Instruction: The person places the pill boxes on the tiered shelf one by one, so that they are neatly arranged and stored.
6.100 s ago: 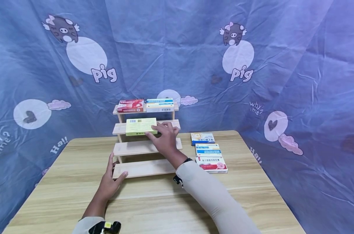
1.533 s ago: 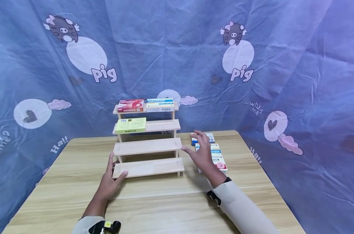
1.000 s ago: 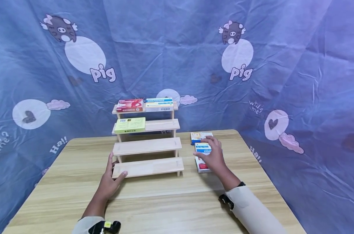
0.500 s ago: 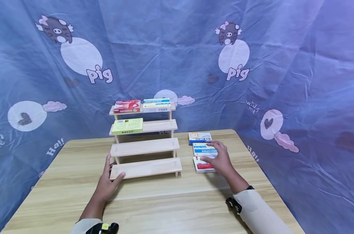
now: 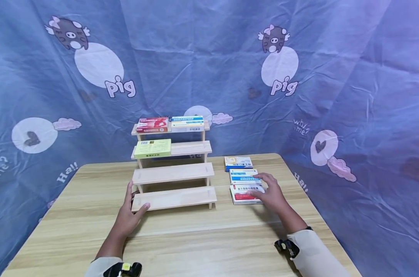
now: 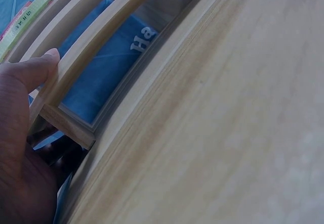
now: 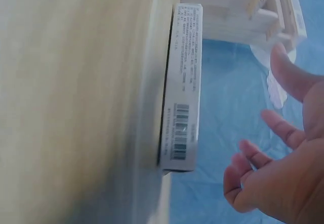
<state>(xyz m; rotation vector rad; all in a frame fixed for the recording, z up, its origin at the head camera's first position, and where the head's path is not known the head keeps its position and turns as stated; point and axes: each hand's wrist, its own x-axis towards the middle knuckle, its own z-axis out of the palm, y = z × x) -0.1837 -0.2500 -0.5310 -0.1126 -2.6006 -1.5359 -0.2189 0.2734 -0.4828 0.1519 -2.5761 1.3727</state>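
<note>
My left hand (image 5: 127, 215) grips the left end of the wooden step rack (image 5: 175, 198) at its lowest step, thumb on top; in the left wrist view the other fingers curl beneath, partly in shadow. My right hand (image 5: 273, 195) hovers with spread, bent fingers over the white-and-red medicine box (image 5: 240, 197). In the right wrist view that box's barcode side (image 7: 181, 128) faces me, and the hand is apart from it. Just behind lie a white, blue and yellow box (image 5: 240, 177) and a blue-and-white box (image 5: 235, 161), in a column on the table.
The rack's top step bears a red box (image 5: 152, 124) and a white-and-blue box (image 5: 186, 124). A yellow-green box (image 5: 152, 147) lies at the left of the second step. A blue printed cloth (image 5: 202, 69) hangs close behind the wooden table (image 5: 181, 246).
The yellow-green box slid left and was let go on the second step. My right hand then moved right and forward to the loose boxes. The left hand kept its hold.
</note>
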